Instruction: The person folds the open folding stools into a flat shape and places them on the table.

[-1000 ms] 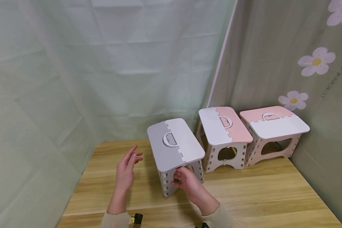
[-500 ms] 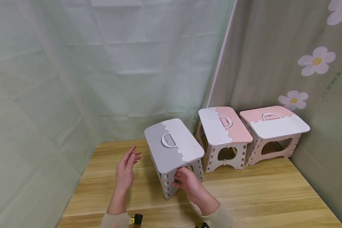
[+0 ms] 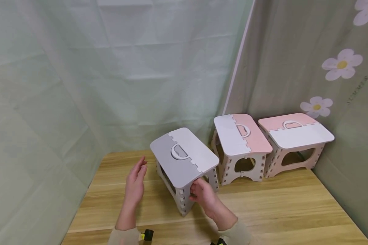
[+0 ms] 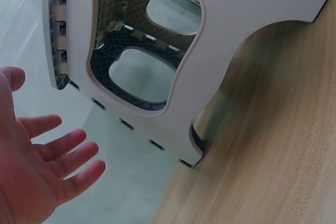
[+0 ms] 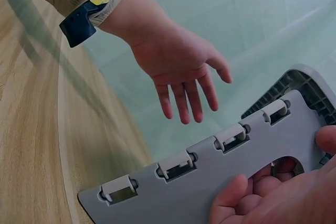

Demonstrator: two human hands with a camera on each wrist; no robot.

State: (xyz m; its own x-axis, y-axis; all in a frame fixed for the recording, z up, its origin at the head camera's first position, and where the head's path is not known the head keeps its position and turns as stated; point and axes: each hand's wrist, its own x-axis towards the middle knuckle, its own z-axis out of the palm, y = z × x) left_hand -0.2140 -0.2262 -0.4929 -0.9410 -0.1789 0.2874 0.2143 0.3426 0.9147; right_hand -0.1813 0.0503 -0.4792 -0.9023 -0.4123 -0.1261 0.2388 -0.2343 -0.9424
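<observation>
A grey-and-white folding step stool (image 3: 187, 154) stands upright on the wooden table (image 3: 263, 217), with a white carry handle on its top. My right hand (image 3: 206, 200) grips its near end panel just below the top. In the right wrist view, the fingers (image 5: 260, 187) of that hand curl into the cutout of the grey panel. My left hand (image 3: 135, 183) is held to the left of the stool, apart from it, palm turned toward it. The left wrist view shows its fingers (image 4: 68, 161) spread and relaxed beside the stool's long side, which has a big opening.
Two pink-and-white folding stools stand to the right, a middle one (image 3: 242, 136) and a far right one (image 3: 295, 132). Pale green curtains (image 3: 171, 68) hang behind and on the left. A flowered curtain (image 3: 294, 61) hangs at the right, close behind the stools.
The grey-and-white stool has turned on the table: its far end has swung left and its near corner has shifted right. My right hand has moved slightly right with it; the left stays nearly still.
</observation>
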